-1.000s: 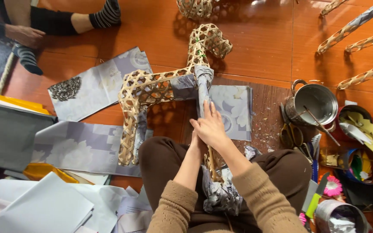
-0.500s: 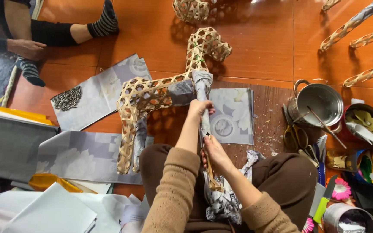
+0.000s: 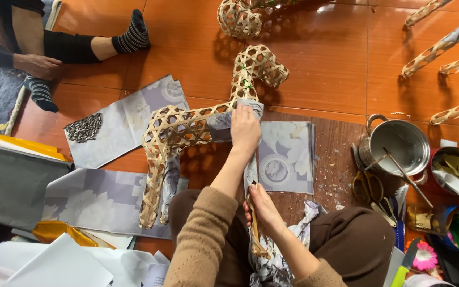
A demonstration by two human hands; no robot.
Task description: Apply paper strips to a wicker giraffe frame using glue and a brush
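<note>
Bright even daylight, glare on glossy floor [image 3: 314, 58], soft shadows, sharp focus

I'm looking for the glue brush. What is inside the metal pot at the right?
Inside the metal pot a thin stick leans from the bottom out over the rim. Its lower tip and any glue are hard to make out against the shiny bottom.

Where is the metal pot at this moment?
In the head view, the metal pot stands on the floor to the person's right, with a stick leaning in it, just above the yellow-handled scissors and right of the printed paper sheet.
</note>
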